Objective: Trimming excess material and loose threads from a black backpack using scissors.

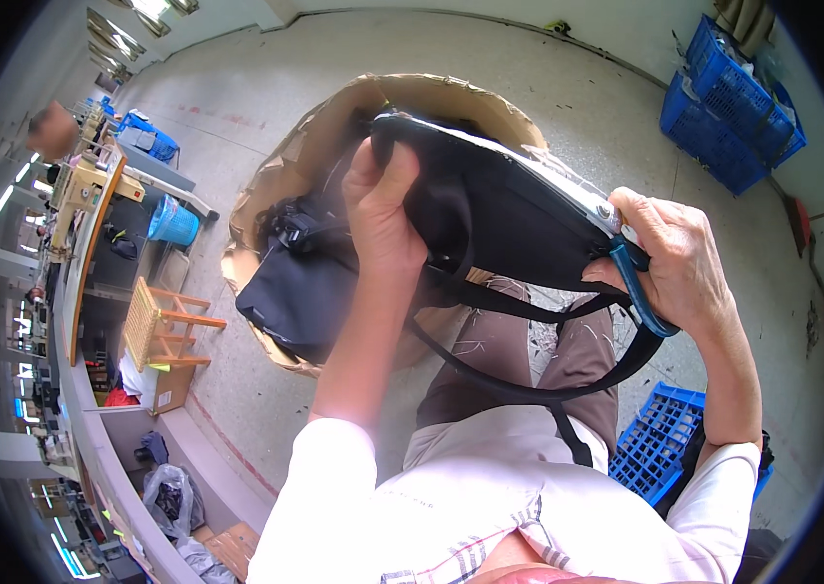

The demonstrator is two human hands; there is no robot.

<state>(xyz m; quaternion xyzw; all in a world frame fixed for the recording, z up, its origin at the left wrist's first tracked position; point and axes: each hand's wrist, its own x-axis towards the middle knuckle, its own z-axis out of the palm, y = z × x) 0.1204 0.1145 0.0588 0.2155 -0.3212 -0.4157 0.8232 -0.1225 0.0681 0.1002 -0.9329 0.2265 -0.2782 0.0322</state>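
A black fabric bag [519,216] is stretched between my two hands above my lap, its pale raw edge running along the top. My left hand [383,200] is closed on the bag's left corner, thumb pressed against the fabric. At the other end, my right hand [670,248] is closed round scissors [631,277] with blue handles, whose metal part lies at the pale edge; the blades are mostly hidden. The right fingers also press on the bag's edge. A black strap [538,392] hangs in a loop from the bag across my thighs.
A big open cardboard box [266,209] with more black bags [300,297] stands before me. Blue crates [723,122] are stacked far right; another blue crate [660,433] sits by my right leg. At left are a wooden stool [173,321], a blue basket [173,222] and a long workbench [91,253].
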